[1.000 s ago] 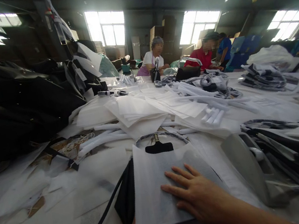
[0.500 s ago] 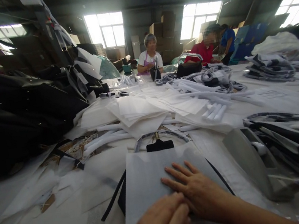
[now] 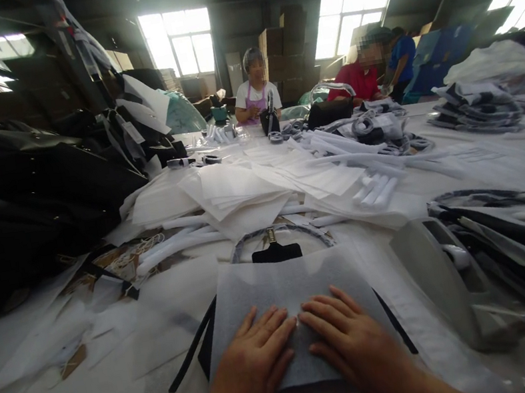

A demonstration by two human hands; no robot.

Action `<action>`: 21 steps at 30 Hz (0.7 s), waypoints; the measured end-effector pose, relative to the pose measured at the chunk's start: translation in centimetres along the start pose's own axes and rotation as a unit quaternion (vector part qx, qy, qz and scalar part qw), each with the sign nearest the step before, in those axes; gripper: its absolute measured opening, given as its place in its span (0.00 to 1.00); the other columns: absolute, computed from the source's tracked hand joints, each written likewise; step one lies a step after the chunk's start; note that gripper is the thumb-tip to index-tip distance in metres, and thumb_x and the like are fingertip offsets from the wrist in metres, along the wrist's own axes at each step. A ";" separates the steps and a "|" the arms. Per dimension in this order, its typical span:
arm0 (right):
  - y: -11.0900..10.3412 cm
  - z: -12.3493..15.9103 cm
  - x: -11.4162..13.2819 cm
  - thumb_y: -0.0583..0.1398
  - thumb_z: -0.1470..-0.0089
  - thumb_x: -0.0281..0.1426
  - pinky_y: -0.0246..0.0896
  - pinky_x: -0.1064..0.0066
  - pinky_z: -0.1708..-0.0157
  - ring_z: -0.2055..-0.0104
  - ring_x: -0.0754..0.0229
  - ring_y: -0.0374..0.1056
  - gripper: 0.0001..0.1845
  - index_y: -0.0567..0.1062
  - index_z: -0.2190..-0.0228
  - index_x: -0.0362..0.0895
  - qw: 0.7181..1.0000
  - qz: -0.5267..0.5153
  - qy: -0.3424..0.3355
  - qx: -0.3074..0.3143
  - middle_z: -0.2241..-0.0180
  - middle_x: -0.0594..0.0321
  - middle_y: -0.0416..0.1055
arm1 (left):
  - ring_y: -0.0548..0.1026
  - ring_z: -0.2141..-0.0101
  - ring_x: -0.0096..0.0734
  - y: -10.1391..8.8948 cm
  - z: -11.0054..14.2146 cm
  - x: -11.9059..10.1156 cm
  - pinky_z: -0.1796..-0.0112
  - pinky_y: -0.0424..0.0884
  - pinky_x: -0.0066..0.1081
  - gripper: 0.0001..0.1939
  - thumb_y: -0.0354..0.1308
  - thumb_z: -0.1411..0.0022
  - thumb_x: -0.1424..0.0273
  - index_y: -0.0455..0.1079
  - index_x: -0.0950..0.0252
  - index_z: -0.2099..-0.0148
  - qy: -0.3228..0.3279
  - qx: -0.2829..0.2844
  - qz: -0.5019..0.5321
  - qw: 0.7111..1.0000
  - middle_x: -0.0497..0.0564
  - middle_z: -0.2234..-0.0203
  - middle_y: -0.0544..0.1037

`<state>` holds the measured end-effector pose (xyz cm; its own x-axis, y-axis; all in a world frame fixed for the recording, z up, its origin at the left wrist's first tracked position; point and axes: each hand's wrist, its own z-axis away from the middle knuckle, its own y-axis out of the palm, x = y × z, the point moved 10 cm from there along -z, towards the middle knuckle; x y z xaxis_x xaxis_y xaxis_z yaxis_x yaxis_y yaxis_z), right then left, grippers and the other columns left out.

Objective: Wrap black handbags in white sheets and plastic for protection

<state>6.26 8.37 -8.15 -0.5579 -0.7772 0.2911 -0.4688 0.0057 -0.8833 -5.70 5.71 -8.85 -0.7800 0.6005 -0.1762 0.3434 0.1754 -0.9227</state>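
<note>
A black handbag lies flat on the table in front of me, mostly covered by a translucent white foam sheet [image 3: 279, 288]. Above the sheet's far edge show the bag's wrapped, curved handle [image 3: 241, 246] and a black tab [image 3: 276, 253] with a gold clasp [image 3: 271, 235]. Dark straps [image 3: 195, 347] stick out at both sides. My left hand [image 3: 256, 350] rests flat on the left half of the sheet, fingers stretched out. Mirroring it, my right hand [image 3: 344, 331] presses flat on the right half. The fingertips of both hands almost meet at the middle.
Stacked white sheets [image 3: 240, 187] and foam tubes [image 3: 184, 244] lie beyond the bag. A grey tape dispenser [image 3: 441, 287] stands at right beside wrapped black bags [image 3: 514, 240]. Black bags [image 3: 31, 210] pile up at left. Across the table, a person in an apron [image 3: 256, 99] sits.
My left hand, closed and raised near the right one before, now lies open on the sheet's left side. My right hand has shifted slightly to the right and lower, staying flat.
</note>
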 end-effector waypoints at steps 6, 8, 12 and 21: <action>0.2 -0.4 -0.3 0.61 0.40 0.28 0.62 0.50 0.41 0.46 0.50 0.68 0.21 0.69 0.46 0.47 0.999 -0.035 0.016 0.034 0.49 0.53 0.71 | 0.73 0.44 0.37 -0.1 0.2 0.1 0.41 0.68 0.45 0.20 0.52 0.30 0.71 0.65 0.62 0.38 -0.008 -0.028 0.010 1.000 0.52 0.43 0.74; 0.3 -0.6 -0.2 0.61 0.40 0.27 0.61 0.49 0.40 0.48 0.52 0.69 0.19 0.69 0.47 0.47 0.998 -0.040 0.009 0.044 0.51 0.55 0.72 | 0.73 0.44 0.37 0.0 0.3 0.2 0.41 0.67 0.45 0.20 0.53 0.30 0.72 0.65 0.62 0.38 -0.016 -0.027 0.013 0.999 0.52 0.43 0.74; 0.3 -0.8 0.2 0.61 0.42 0.24 0.63 0.47 0.43 0.51 0.51 0.70 0.19 0.71 0.49 0.48 0.998 -0.028 -0.004 0.047 0.55 0.56 0.72 | 0.72 0.43 0.37 0.2 0.3 0.2 0.41 0.67 0.46 0.21 0.53 0.31 0.73 0.65 0.63 0.38 -0.023 -0.015 0.017 0.999 0.52 0.43 0.74; 0.4 -0.9 0.6 0.59 0.41 0.24 0.64 0.47 0.43 0.53 0.52 0.72 0.19 0.72 0.48 0.47 0.998 -0.017 -0.026 0.053 0.56 0.56 0.73 | 0.72 0.43 0.38 0.4 0.4 0.2 0.42 0.68 0.47 0.21 0.54 0.31 0.73 0.65 0.63 0.38 -0.029 -0.016 0.022 0.999 0.52 0.43 0.74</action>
<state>5.08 8.49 -7.97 -0.5060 -0.8072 0.3039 -0.4099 -0.0849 -0.9082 -5.94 5.60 -9.40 -0.7925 0.5624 -0.2358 0.3936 0.1764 -0.9022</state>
